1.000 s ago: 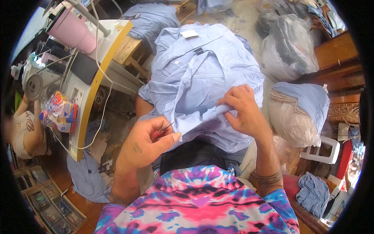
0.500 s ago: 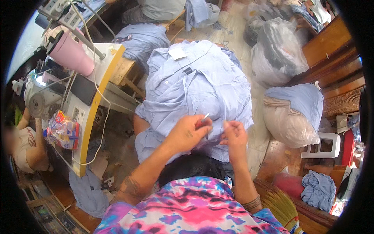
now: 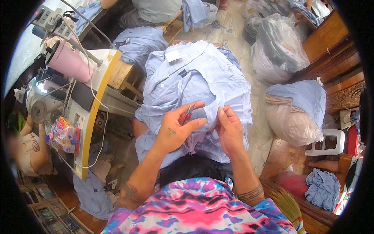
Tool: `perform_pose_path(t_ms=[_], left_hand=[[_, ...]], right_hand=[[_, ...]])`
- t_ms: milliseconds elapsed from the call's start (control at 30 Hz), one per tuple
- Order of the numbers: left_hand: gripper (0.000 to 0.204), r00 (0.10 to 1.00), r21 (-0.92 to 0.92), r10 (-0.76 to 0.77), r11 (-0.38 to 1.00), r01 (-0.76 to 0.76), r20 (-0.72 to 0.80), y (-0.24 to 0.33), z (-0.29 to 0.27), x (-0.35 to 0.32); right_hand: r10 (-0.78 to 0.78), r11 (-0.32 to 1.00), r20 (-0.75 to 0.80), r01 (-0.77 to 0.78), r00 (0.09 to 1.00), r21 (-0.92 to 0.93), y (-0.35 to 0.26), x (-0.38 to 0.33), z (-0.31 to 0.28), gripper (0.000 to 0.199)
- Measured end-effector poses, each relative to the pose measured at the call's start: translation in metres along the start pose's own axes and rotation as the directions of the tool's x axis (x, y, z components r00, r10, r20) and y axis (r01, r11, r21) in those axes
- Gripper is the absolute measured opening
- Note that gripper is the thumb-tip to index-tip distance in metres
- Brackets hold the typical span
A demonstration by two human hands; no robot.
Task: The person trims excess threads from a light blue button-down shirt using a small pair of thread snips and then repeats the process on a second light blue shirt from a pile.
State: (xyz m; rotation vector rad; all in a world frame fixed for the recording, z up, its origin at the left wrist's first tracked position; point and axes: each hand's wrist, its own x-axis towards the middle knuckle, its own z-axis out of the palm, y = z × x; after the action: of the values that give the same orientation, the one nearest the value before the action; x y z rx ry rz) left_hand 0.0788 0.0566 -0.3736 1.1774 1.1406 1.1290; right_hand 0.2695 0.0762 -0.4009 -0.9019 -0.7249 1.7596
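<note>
The light blue shirt (image 3: 194, 89) lies heaped across the person's lap, collar and label end away from them, its near hem gathered up between both hands. Half a second ago the hands were bunched together low on the cloth; a second ago they sat apart, the left one off to the side with its little tool. Now they have come up and settled side by side on one fold, which reads to me as the hunting being over and close work on a single spot of the seam being under way.

The left hand (image 3: 177, 130) is closed on small thread snips (image 3: 188, 111), thumb and forefinger pinching them with the tips angled up into the cloth. The right hand (image 3: 230, 130) sits just beside it, fingers narrowed into a pinch on the shirt's edge, holding the fold taut against the blades. The fabric drapes over both wrists, so the worked spot is right between the two hands, touching both.

To the person's left stands a sewing table (image 3: 93, 117) with a yellow edge, a pink tumbler (image 3: 68, 62) on it and a sewing machine beyond. On the right, bulging plastic sacks (image 3: 278, 48) of more blue garments stand on the floor, well apart from the hands.
</note>
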Motion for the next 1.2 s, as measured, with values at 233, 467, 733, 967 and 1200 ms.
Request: perform_pose_path(t_ms=[233,467,733,967,1200], left_hand=[[0.025,0.974,-0.041,-0.214,0.975,0.217,0.069,0.001,-0.003,0.018],[0.021,0.944,-0.078,-0.328,0.942,0.325,-0.025,0.0,0.011,-0.007],[0.019,0.952,-0.098,-0.26,0.964,0.247,-0.159,-0.008,0.046,-0.048],[0.033,0.926,-0.368,-0.362,0.85,0.376,0.11,0.012,0.032,-0.065],[0.041,0.881,-0.388,-0.435,0.792,0.472,0.185,0.018,0.034,-0.073]], right_hand=[[0.0,1.0,-0.069,0.002,0.998,0.03,0.014,-0.001,-0.011,0.019],[-0.191,0.9,-0.241,0.071,0.952,-0.43,0.026,-0.037,-0.011,0.031],[0.33,0.864,-0.033,-0.288,0.944,0.413,0.032,-0.059,0.007,0.031],[0.353,0.791,0.084,-0.346,0.932,0.504,0.036,-0.058,-0.006,0.027],[0.296,0.804,0.132,-0.321,0.946,0.501,0.04,-0.058,-0.013,0.028]])
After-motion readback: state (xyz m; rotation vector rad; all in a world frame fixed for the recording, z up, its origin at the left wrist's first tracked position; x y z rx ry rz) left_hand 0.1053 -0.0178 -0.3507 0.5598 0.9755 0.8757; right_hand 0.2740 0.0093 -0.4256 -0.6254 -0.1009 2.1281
